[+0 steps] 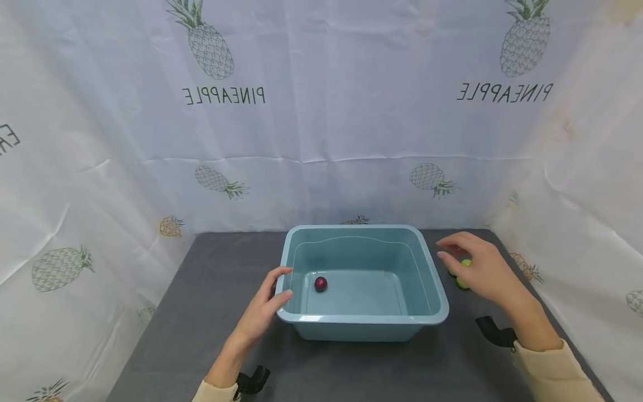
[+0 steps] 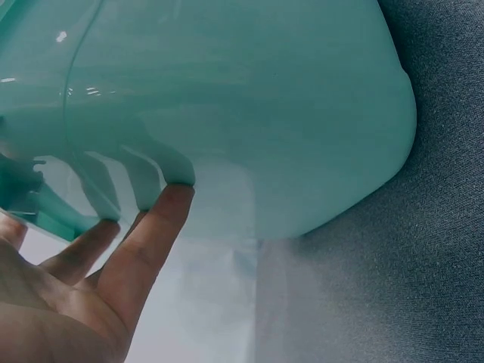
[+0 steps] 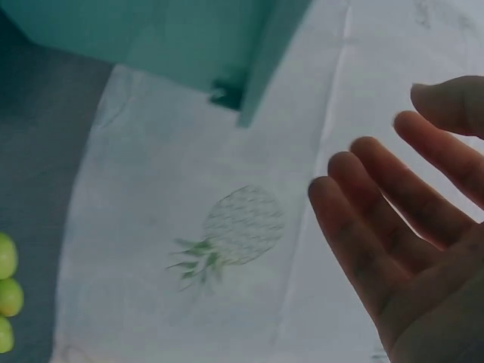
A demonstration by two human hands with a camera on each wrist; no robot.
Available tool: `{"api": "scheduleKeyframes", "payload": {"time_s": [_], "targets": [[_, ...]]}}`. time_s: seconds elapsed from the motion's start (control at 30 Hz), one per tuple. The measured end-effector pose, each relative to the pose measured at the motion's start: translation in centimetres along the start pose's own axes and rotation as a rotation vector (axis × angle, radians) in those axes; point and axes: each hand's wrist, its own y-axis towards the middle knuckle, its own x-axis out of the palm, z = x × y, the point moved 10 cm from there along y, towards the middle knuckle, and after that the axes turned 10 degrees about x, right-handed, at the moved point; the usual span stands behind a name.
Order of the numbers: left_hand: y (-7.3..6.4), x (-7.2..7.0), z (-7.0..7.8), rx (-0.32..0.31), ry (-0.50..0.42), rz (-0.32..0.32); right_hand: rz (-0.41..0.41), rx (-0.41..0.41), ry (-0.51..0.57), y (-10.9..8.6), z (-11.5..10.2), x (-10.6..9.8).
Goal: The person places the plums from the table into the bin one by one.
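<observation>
A light blue-green plastic basin stands upright on the dark grey table. My left hand holds its left rim, with the thumb and a finger at the edge. In the left wrist view, the other fingertips touch the basin's outer wall. One small dark red round fruit lies inside, toward the left. To the right of the basin, my right hand is raised with loosely bent fingers and nothing in them. Beneath it are several green, grape-like fruits, partly hidden by the hand.
The dark grey tabletop extends around the basin. A white cloth printed with pineapples hangs behind the table and along both sides. Each wrist wears a black strap mount.
</observation>
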Motion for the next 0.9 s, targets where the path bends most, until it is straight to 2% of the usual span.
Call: {"api": "scheduleKeyframes", "payload": {"time_s": [0.2,0.33,0.57,0.9], "targets": [[0.0,0.0,0.0,0.001,-0.011,0.002,0.089,0.129,0.111,-0.8,4.2,0.0],[0.0,0.1,0.0,0.002,-0.009,0.0,0.101,0.219,0.147,-1.3,6.9,0.6],[0.1,0.1,-0.1,0.001,-0.017,-0.003,0.131,0.308,0.203,-2.3,10.9,1.4],[0.0,0.0,-0.4,-0.014,-0.006,0.009,0.085,0.425,0.206,-3.8,16.3,2.8]]}}
